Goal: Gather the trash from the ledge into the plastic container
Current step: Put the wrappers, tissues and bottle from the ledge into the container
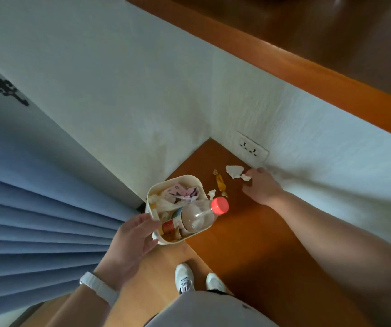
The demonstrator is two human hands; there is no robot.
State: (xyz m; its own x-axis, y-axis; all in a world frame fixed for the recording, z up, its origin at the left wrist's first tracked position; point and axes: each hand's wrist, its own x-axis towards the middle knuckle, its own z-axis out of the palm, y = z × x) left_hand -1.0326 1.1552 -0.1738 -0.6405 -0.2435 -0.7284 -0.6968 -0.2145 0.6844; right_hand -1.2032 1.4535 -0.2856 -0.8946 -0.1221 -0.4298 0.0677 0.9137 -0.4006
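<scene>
My left hand (133,234) grips the near rim of a cream plastic container (191,179) held at the ledge's edge. Inside it lie crumpled wrappers and a clear bottle with a red cap (219,205) that sticks out over the rim. On the brown wooden ledge (248,232) lie a white tissue (234,171), a yellow candy wrapper (220,182) and a small white scrap (211,193) beside the container. My right hand (261,185) rests on the ledge by the wall, its fingertips pinching a small white tissue piece (246,177).
A white wall with a double socket (251,147) backs the ledge. Blue pleated curtains (36,220) hang at the left. A higher wooden shelf (307,43) runs across the upper right. My white shoes (185,277) stand on the wood floor below.
</scene>
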